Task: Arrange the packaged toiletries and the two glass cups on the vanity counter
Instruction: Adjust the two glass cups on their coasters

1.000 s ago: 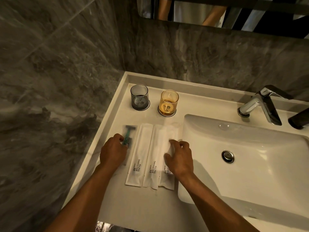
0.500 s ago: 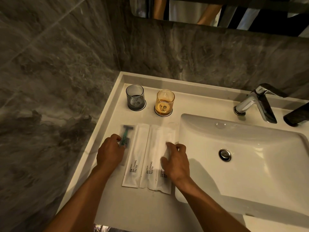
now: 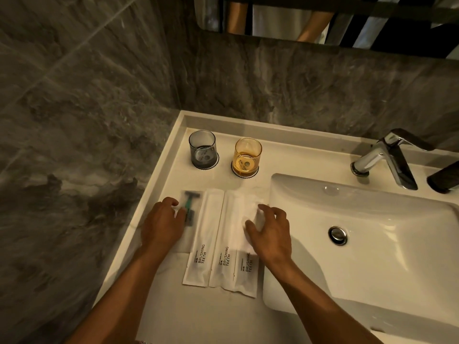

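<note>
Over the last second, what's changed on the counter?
Very little. The right hand shifted slightly on the rightmost packet, fingers now curled over it. The left hand stays on the razor packet. The grey cup and amber cup haven't moved.

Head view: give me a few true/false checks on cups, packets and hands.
1. The grey cup stands left of the amber cup. True.
2. Both cups lie on their sides. False: both stand upright, each on a coaster.
3. The left hand rests on the razor packet. True.
4. The right hand is holding the faucet. False: it rests on the rightmost white packet, beside the basin.
5. Two packets lie in the basin. False: all lie on the counter, side by side.
</note>
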